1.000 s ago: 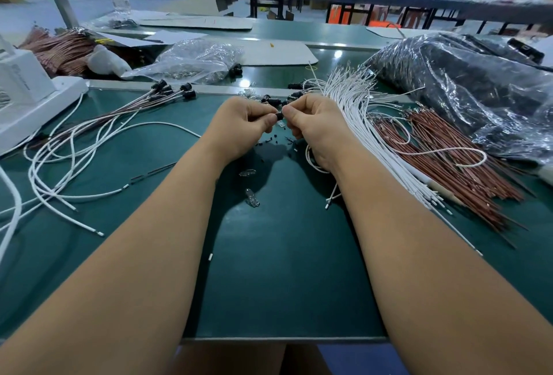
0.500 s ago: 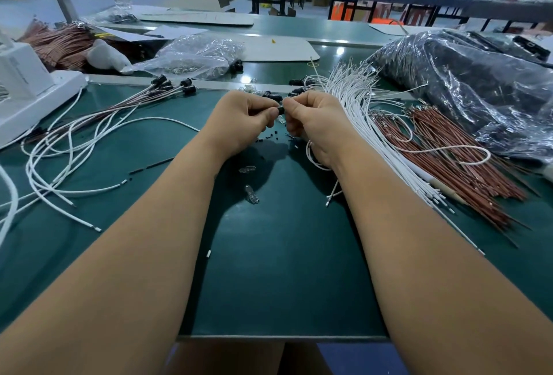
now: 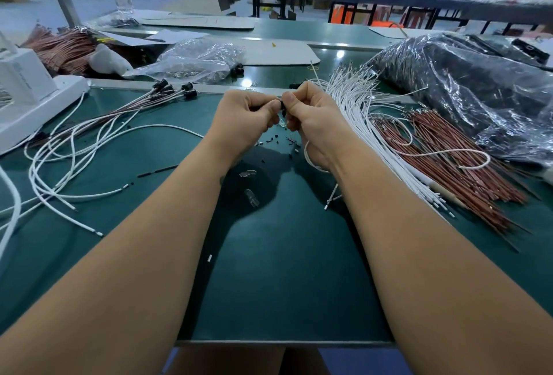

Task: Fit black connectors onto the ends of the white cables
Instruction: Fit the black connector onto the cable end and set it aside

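My left hand (image 3: 244, 121) and my right hand (image 3: 311, 121) meet over the middle of the green mat, thumbs almost touching. Between the fingertips sits a small black connector (image 3: 282, 105), pinched from both sides. A white cable (image 3: 312, 163) loops out under my right palm, and its far end (image 3: 329, 202) lies on the mat. A thick bundle of white cables (image 3: 359, 105) lies just right of my right hand. Finished cables with black connectors (image 3: 176, 90) fan out at the left.
Brown wires (image 3: 443, 153) lie right of the white bundle, with a black plastic bag (image 3: 478, 90) behind them. A clear bag (image 3: 194, 59) sits at the back, a white device (image 3: 27, 90) at the far left. Small black bits (image 3: 276, 142) and clear pieces (image 3: 251, 198) dot the mat.
Both hands have stayed together at the same spot, working the connector between the fingertips. The view has dipped slightly.
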Action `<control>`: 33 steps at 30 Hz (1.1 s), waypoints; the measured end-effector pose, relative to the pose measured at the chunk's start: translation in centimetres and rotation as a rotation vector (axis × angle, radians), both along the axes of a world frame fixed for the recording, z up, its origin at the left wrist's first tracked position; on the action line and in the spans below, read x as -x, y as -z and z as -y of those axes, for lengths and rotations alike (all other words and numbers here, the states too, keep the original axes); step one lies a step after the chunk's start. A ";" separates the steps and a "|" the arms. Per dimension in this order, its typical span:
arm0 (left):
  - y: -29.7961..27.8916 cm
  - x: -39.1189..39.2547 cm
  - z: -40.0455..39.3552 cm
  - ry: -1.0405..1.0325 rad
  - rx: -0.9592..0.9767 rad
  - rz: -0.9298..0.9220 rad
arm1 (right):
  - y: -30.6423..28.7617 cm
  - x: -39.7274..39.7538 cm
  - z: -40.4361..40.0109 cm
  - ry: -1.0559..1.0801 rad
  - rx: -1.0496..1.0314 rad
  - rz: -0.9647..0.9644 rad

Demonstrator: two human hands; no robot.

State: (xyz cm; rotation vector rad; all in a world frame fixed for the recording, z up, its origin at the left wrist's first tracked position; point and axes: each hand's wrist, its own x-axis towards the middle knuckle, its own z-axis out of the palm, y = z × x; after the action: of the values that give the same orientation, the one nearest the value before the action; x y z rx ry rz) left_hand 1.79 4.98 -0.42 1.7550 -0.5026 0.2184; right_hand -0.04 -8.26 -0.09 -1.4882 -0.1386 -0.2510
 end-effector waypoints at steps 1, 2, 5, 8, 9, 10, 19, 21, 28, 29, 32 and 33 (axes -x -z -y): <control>-0.1 0.0 0.1 0.003 0.017 0.000 | 0.0 -0.1 0.1 -0.001 0.003 0.015; -0.1 0.0 0.2 0.002 0.024 0.002 | 0.0 -0.2 0.1 0.005 0.013 0.029; -0.1 0.0 0.2 -0.012 0.039 0.010 | 0.3 -0.5 -0.2 0.042 0.036 0.060; 0.1 0.0 0.3 -0.020 0.054 -0.007 | 0.5 -0.7 -0.7 0.087 0.007 0.049; 0.1 0.0 0.4 -0.020 0.053 -0.011 | 0.5 -0.7 -0.7 0.089 -0.034 0.027; 0.2 0.0 0.4 -0.018 0.053 -0.012 | 0.4 -0.7 -0.8 0.076 -0.092 0.002; 0.1 0.0 -0.1 0.001 0.112 -0.022 | -0.1 -0.2 -0.4 -0.048 -0.337 -0.121; 0.0 0.0 -0.1 0.012 0.110 -0.027 | 0.0 -0.1 -0.3 -0.026 -0.290 -0.099; 0.2 -0.3 -0.3 -0.053 -0.073 -0.032 | 0.2 -0.2 -0.1 0.021 -0.287 -0.115; 0.2 -0.2 -0.3 -0.043 -0.074 -0.023 | 0.1 -0.3 -0.1 0.008 -0.316 -0.139; 0.1 0.0 -0.1 -0.031 -0.073 0.044 | 0.1 -0.4 0.1 -0.081 -0.391 -0.206; 0.2 0.0 0.0 -0.034 -0.075 0.074 | 0.1 -0.3 0.1 -0.122 -0.434 -0.223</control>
State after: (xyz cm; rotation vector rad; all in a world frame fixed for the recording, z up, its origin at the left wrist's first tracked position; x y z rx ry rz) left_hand 1.74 4.94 -0.57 1.8343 -0.5407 0.2919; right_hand 0.30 -8.34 -0.15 -1.0625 0.0067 -0.0114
